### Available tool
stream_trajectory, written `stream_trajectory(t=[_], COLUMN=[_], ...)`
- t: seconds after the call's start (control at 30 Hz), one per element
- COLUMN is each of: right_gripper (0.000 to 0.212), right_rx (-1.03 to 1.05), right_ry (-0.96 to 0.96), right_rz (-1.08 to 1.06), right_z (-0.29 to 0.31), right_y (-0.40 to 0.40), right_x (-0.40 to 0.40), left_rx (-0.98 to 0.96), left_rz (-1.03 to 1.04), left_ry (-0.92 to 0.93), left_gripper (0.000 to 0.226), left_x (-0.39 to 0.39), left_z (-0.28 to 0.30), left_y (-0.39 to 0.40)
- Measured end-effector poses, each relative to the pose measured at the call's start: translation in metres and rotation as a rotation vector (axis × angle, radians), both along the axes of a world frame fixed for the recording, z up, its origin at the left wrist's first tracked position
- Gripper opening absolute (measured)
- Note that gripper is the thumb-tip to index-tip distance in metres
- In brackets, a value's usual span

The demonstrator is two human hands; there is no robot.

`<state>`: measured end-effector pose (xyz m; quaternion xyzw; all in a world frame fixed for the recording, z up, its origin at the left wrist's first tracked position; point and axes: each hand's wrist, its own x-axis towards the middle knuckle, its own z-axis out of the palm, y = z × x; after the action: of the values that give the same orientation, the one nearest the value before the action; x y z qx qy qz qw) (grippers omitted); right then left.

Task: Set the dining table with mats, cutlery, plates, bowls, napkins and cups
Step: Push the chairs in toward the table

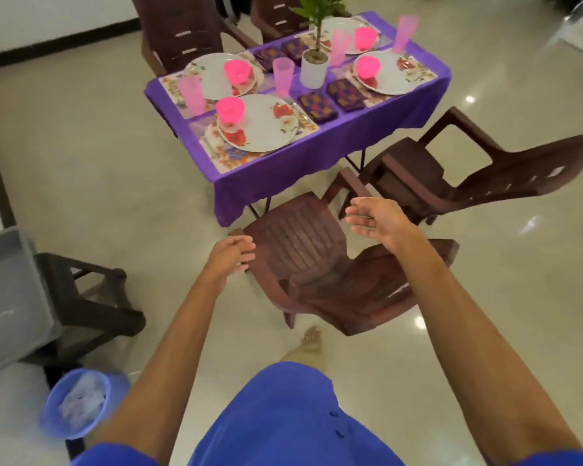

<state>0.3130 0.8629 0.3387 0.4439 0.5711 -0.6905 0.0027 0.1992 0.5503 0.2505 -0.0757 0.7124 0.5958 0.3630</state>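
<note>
The dining table (317,156) under a purple cloth stands ahead of me. On it lie floral mats with white flowered plates (263,124), bright pink bowls (230,110), pale pink cups (283,76) and dark folded napkins (319,106). Cutlery is too blurred to make out. My left hand (231,257) hovers by the near brown chair's (303,257) left armrest, fingers relaxed and holding nothing. My right hand (376,222) is stretched out above the same chair's seat, fingers straight, also holding nothing.
A white pot with a green plant (313,67) stands mid-table. A second brown chair (468,176) is on the right, two more behind the table. At left are a dark stool (91,297), a grey bin (11,297) and a blue basket (78,401).
</note>
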Motion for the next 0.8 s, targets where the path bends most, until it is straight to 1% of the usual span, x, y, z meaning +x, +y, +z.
stream_trajectory(t=[0.1, 0.2, 0.3, 0.33, 0.37, 0.47, 0.57, 0.7, 0.73, 0.8], right_gripper=[0.022, 0.021, 0.018, 0.015, 0.013, 0.011, 0.016, 0.017, 0.020, 0.032], right_rx=[0.014, 0.071, 0.182, 0.225, 0.269, 0.417, 0.542, 0.634, 0.653, 0.679], right_ry=[-0.031, -0.116, -0.232, -0.260, -0.315, -0.407, -0.490, -0.572, -0.591, -0.631], right_rz=[0.081, 0.132, 0.219, 0.244, 0.309, 0.392, 0.528, 0.721, 0.760, 0.844], right_z=[-0.009, -0.022, -0.037, -0.042, -0.048, -0.064, -0.083, -0.111, -0.119, -0.135], right_y=[0.029, 0.074, 0.122, 0.130, 0.157, 0.185, 0.214, 0.222, 0.225, 0.230], right_x=[0.000, 0.000, 0.005, 0.011, 0.008, 0.022, 0.025, 0.026, 0.028, 0.029], left_rx=[-0.007, -0.026, -0.052, -0.078, -0.115, -0.183, -0.272, -0.374, -0.408, -0.491], left_rz=[0.061, 0.087, 0.159, 0.159, 0.202, 0.243, 0.288, 0.262, 0.251, 0.229], left_ry=[-0.028, -0.072, -0.133, -0.140, -0.169, -0.188, -0.182, -0.163, -0.160, -0.166], left_gripper=[0.024, 0.024, 0.021, 0.019, 0.016, 0.012, 0.013, 0.012, 0.010, 0.008], left_x=[0.004, 0.020, 0.054, 0.064, 0.076, 0.107, 0.128, 0.147, 0.150, 0.160], left_z=[-0.014, -0.032, -0.048, -0.053, -0.064, -0.075, -0.080, -0.080, -0.080, -0.080], left_y=[0.030, 0.059, 0.080, 0.078, 0.096, 0.101, 0.119, 0.132, 0.134, 0.137])
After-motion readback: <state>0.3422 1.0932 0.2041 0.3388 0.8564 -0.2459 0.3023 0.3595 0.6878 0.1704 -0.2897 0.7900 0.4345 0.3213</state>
